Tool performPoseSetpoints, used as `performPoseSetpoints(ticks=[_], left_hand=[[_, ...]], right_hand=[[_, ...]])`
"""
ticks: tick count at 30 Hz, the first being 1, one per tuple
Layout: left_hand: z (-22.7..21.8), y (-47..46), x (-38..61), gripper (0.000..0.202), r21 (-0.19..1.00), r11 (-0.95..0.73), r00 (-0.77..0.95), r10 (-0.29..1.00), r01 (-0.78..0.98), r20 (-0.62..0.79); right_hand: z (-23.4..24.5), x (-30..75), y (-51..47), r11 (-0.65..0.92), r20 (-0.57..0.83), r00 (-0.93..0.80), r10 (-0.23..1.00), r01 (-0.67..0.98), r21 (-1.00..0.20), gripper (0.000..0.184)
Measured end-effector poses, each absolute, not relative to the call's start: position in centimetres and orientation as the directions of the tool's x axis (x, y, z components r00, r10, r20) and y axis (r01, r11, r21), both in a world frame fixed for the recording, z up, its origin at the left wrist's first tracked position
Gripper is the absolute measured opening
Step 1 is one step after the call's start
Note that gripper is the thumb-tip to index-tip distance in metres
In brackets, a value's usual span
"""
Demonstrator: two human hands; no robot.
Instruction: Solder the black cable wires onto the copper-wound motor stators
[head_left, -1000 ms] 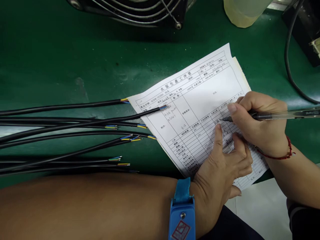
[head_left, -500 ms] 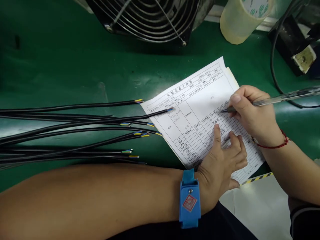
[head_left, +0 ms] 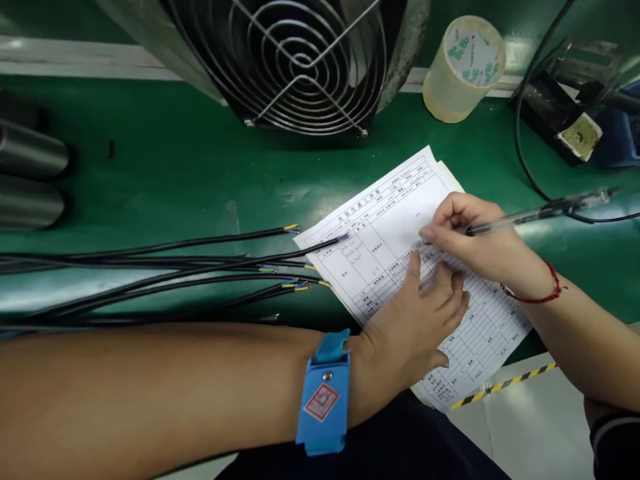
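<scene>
A printed form (head_left: 395,220) with rows and handwriting lies aslant on the green bench. My left hand (head_left: 413,320) rests on the sheet with its fingers spread; a blue wrist strap (head_left: 324,400) is round that wrist. In my right hand (head_left: 475,237) is a pen (head_left: 530,213), pinched between thumb and fingers, its barrel slanting up to the right and blurred. The pen's tip is hidden behind the fingers, over the form's middle. Several black cables (head_left: 200,257) with bared coloured wire ends come in from the left; one end lies on the form's left edge.
A metal-grilled fan (head_left: 303,67) stands at the back, with a roll of clear tape (head_left: 463,70) to its right. A black cord (head_left: 523,143) and a holder with a sponge (head_left: 580,137) are at the far right. Dark cylinders (head_left: 30,173) lie at the left.
The view has shifted, showing more of the fan and the cylinders at left. My left hand has slid up the form, and my right hand has moved toward the form's middle with the pen.
</scene>
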State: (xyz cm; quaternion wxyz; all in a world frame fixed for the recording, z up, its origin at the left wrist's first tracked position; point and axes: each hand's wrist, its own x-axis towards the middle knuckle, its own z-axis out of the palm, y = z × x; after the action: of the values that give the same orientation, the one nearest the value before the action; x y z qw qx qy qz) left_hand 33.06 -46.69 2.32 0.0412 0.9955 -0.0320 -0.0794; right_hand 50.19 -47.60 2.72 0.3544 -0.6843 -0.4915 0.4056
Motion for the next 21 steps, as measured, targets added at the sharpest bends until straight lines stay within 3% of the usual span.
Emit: performPoseSetpoints(ticks=[9, 21], left_hand=[[1.7, -46.6, 32.4, 0.082, 0.064, -0.994, 0.996, -0.091, -0.089, -0.025], [1.7, -46.9, 32.2, 0.080, 0.066, -0.996, 0.997, -0.058, -0.055, -0.042]], right_hand=[[1.8, 49.2, -48.3, -0.143, -0.080, 0.156, 0.985, 0.456, -0.878, 0.038], [2.0, 49.1, -47.9, 0.002, 0.054, 0.079, 0.995, 0.551, -0.835, 0.043]])
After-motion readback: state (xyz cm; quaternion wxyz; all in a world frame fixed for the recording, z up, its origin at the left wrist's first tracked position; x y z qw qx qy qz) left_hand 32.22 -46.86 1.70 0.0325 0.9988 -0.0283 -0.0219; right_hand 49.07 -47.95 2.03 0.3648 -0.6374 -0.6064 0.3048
